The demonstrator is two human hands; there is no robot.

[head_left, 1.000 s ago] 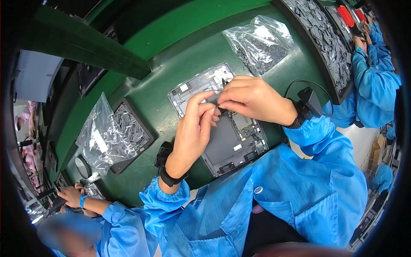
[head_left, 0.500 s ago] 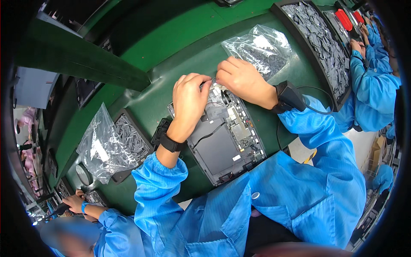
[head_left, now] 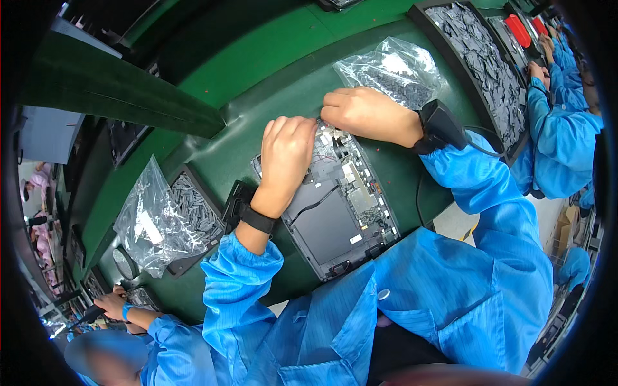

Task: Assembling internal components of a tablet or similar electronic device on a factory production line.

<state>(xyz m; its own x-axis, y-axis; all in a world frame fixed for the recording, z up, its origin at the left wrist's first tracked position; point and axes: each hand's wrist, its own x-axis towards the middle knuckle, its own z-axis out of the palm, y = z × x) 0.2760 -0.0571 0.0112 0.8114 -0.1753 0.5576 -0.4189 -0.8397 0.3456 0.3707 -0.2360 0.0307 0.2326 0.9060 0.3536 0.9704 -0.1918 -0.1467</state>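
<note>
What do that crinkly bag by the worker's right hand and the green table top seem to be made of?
The bag looks like thin clear plastic film: glossy, wrinkled, with dark small parts showing through. The table top looks like a soft green mat, perhaps rubber or vinyl: it has a dull sheen and a raised fold near the left hand. The right hand lies beside the bag.

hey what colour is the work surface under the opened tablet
Green: the work surface under the opened tablet is dark green, seen best in the head view.
</note>
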